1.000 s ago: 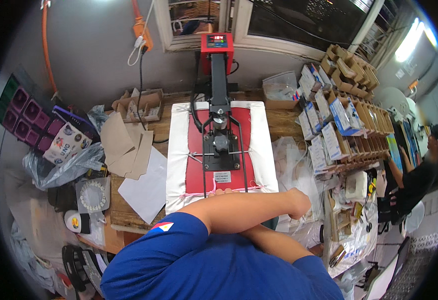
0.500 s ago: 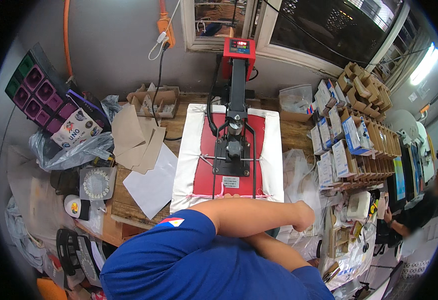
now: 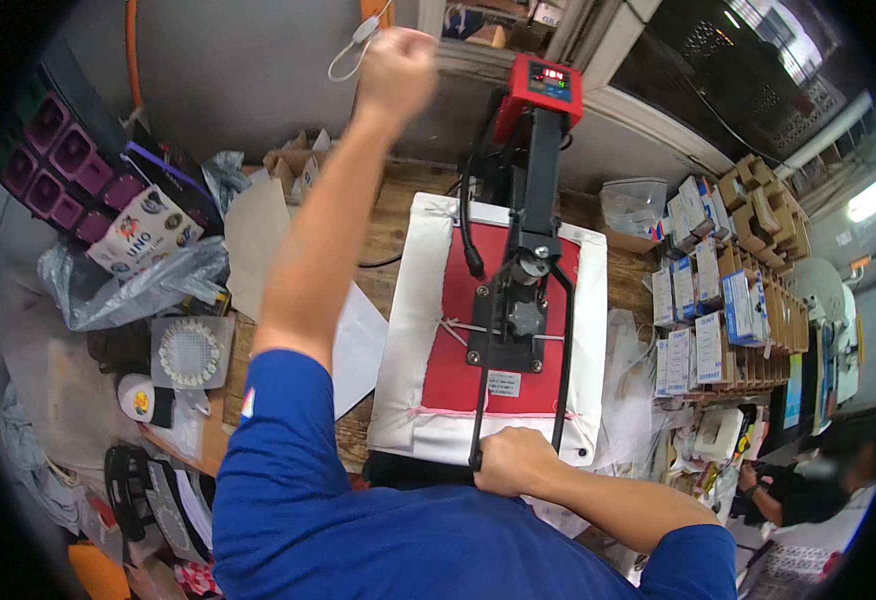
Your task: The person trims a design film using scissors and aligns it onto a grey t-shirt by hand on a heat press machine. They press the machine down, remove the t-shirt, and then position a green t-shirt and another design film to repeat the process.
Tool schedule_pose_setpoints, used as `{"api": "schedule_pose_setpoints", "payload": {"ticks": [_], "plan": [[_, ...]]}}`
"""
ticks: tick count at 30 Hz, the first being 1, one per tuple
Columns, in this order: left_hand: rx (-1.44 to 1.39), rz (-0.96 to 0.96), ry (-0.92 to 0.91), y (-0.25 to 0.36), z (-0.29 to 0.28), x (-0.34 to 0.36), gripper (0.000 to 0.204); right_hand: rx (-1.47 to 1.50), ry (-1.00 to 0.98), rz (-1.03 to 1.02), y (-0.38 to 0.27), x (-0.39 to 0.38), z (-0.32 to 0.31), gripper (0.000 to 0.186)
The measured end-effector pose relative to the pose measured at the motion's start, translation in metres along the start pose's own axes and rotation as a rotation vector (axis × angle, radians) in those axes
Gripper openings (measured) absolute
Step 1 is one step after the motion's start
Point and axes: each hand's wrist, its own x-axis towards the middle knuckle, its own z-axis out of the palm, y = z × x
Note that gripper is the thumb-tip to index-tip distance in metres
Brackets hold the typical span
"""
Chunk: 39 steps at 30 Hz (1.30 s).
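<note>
Left hand (image 3: 399,82) newly aloft, one press (image 3: 541,180)

Over on the left I see a purple compartmented tray (image 3: 76,150) beyond a crumpled plastic bag (image 3: 138,298), a white-and-black cap (image 3: 141,399) nearer; cardboard bins (image 3: 778,335) crowd the right, a window (image 3: 708,75) far.

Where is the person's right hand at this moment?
In the head view, the right hand is low and just right of centre, closed around the black handle, by the near edge of the white cloth.
</note>
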Motion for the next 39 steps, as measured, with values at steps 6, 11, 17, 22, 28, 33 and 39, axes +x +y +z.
{"api": "schedule_pose_setpoints", "payload": {"ticks": [6, 11, 17, 22, 28, 33, 39], "plan": [[0.476, -0.540, 0.021, -0.241, -0.032, 0.057, 0.037, -0.006, 0.024, 0.035, 0.000, 0.003, 0.005, 0.031], [-0.181, -0.956, -0.389, -0.236, -0.029, 0.075, 0.025, -0.017, 0.013, 0.100, 0.001, 0.006, 0.008, 0.035], [-0.436, -0.310, -0.381, -0.167, -0.027, 0.041, 0.027, -0.029, -0.007, 0.107, -0.003, 0.006, 0.005, 0.036], [0.755, 0.214, -0.713, -0.100, 0.000, -0.004, 0.057, -0.039, 0.008, 0.115, -0.005, 0.005, 0.007, 0.038], [0.567, 0.230, -0.391, -0.008, 0.007, -0.035, 0.053, -0.076, 0.070, 0.093, -0.001, 0.004, 0.011, 0.036], [-0.142, 0.532, -0.617, 0.188, 0.022, -0.153, 0.007, -0.073, 0.052, 0.107, 0.000, 0.005, 0.014, 0.037], [-0.512, 0.455, -0.931, 0.402, 0.006, -0.251, 0.021, -0.117, 0.440, -0.118, 0.016, 0.003, 0.047, 0.035]]}}
